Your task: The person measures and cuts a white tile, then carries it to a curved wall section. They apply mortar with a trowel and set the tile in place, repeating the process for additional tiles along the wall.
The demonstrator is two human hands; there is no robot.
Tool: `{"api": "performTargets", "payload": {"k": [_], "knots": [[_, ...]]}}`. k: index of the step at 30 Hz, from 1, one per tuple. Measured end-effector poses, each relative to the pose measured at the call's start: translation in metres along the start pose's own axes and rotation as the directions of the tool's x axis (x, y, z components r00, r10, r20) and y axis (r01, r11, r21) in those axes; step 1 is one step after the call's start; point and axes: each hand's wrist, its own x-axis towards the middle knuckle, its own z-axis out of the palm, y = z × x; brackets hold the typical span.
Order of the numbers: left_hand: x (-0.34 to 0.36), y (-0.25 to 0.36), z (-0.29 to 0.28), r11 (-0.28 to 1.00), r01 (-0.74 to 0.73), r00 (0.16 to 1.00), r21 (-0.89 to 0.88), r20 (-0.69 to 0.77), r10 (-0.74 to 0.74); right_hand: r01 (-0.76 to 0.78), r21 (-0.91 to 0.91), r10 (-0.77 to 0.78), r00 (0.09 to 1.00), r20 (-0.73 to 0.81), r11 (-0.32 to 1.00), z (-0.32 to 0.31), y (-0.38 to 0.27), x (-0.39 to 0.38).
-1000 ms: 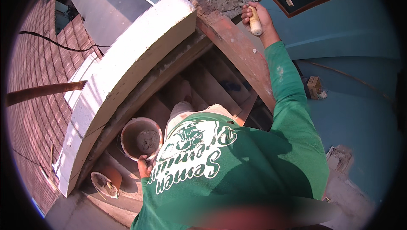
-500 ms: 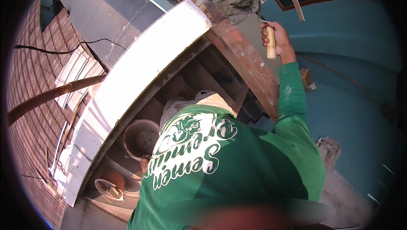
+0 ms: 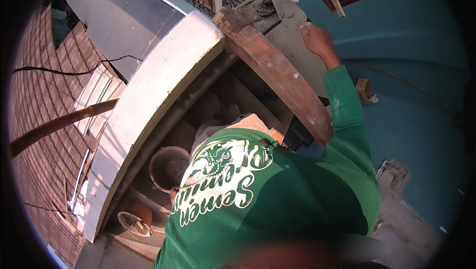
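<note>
Trowel point(image 3: 290, 13) gripped in right hand point(image 3: 317, 41), blade on mortar point(image 3: 255, 8); left hand hidden; bucket point(image 3: 168, 167) holds grey mortar.

My green shirt point(image 3: 277, 204) covers my left hand almost wholly; only a sliver shows by the bucket point(image 3: 168, 167), so its grip can't be told. My right hand point(image 3: 317, 41) hides the trowel point(image 3: 290, 13) handle. The small pot point(image 3: 135, 219) holds something too small to make out.
</note>
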Motion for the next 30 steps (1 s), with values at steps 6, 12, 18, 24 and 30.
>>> {"api": "performTargets", "payload": {"k": [6,12,18,24,30], "knots": [[-0.007,0.002,0.005,0.998,-0.041,0.999,0.056,-0.013,0.042,-0.077,-0.087,0.088,0.987,0.133,0.993,0.004,-0.021,0.039],[-0.012,-0.020,0.020,0.947,-0.038,0.993,-0.320,0.090,0.070,-0.270,0.068,0.234,0.915,0.329,0.960,-0.004,-0.027,0.055],[-0.024,-0.048,0.045,0.614,-0.085,0.923,-0.785,0.170,0.346,-0.311,0.089,0.275,0.919,0.283,0.946,-0.028,-0.024,0.054],[-0.026,-0.055,0.041,0.656,0.225,0.972,-0.721,0.209,-0.104,-0.361,0.138,0.309,0.904,0.295,0.922,-0.009,-0.011,0.073],[-0.042,-0.073,0.044,0.837,0.076,0.994,-0.542,-0.028,-0.108,-0.333,0.177,0.272,0.914,0.300,0.926,-0.025,-0.013,0.046]]}}
